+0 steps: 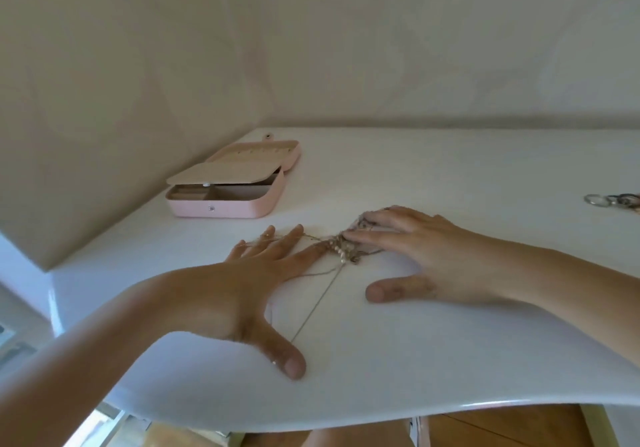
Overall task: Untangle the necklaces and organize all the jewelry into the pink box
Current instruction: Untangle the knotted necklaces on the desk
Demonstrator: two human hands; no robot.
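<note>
A tangle of thin gold necklaces (348, 250) lies on the white table (450, 176), with one chain running down toward the near edge. My left hand (242, 280) lies flat with spread straight fingers pressing on chain strands left of the knot. My right hand (415, 249) also lies flat, its fingertips pressing on the knot from the right. The pink box (228, 204) stands open at the back left, its beige inner lid partly raised over the compartments.
Several rings (613, 200) lie near the table's right edge. A beige wall runs behind the table and close along the left of the box. The table's near edge curves across the bottom of the view.
</note>
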